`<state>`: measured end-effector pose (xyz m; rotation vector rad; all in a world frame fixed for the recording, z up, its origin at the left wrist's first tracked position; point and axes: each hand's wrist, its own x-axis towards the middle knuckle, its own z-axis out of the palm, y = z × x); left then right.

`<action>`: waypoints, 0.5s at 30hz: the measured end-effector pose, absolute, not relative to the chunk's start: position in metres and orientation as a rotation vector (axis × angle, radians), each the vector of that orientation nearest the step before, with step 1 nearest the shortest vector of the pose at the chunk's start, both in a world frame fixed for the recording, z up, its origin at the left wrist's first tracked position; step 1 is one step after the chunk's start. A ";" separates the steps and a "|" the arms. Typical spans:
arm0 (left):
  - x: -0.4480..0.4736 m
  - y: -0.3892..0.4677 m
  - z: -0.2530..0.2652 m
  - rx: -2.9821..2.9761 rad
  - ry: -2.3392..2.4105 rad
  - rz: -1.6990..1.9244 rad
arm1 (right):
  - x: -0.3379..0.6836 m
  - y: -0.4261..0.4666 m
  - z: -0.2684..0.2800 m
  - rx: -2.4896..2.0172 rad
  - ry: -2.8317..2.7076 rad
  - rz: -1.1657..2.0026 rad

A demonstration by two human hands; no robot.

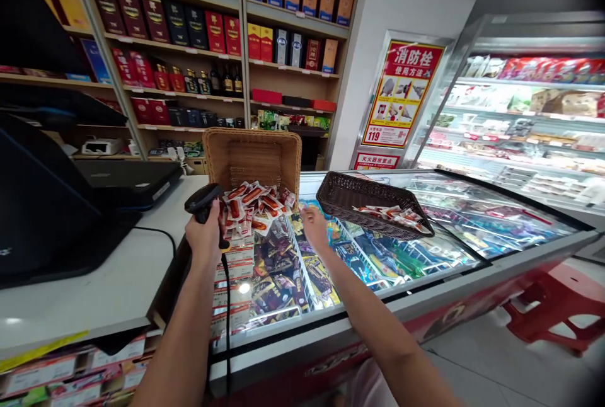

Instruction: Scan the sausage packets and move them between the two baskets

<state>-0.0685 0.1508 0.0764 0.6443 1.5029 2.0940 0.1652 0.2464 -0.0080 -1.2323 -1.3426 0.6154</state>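
Observation:
My left hand [204, 230] is wrapped around the handle of a black barcode scanner [202, 200], whose cord hangs down in front of the freezer. My right hand [314, 225] hovers over the freezer glass, between two baskets, with its fingers curled together. Whatever may be in those fingers is too small to make out. Left of it, a tan wicker basket [253, 136] lies tipped toward me, with a heap of wrapped sausages [255, 205] at its mouth. To the right, a dark brown wicker basket [338, 196] holds a smaller group of wrapped sausages [394, 213].
Both baskets rest on a glass-topped freezer [283, 322] full of packaged goods. On the left, a white counter [108, 287] carries a black checkout machine [42, 205]. Shelves of boxes [177, 22] stand behind. A red stool [558, 306] is on the floor at right.

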 end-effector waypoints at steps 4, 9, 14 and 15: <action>-0.077 0.152 0.072 0.550 1.472 2.150 | 0.088 0.228 0.005 -1.377 -1.869 0.451; -0.076 0.154 0.064 0.617 1.498 2.134 | 0.015 0.204 0.012 -1.572 -2.087 0.258; -0.068 0.156 0.058 0.687 1.480 2.091 | 0.028 0.205 0.013 -1.582 -2.135 0.232; -0.067 0.156 0.057 0.706 1.496 2.078 | 0.040 0.209 0.015 -1.567 -2.109 0.237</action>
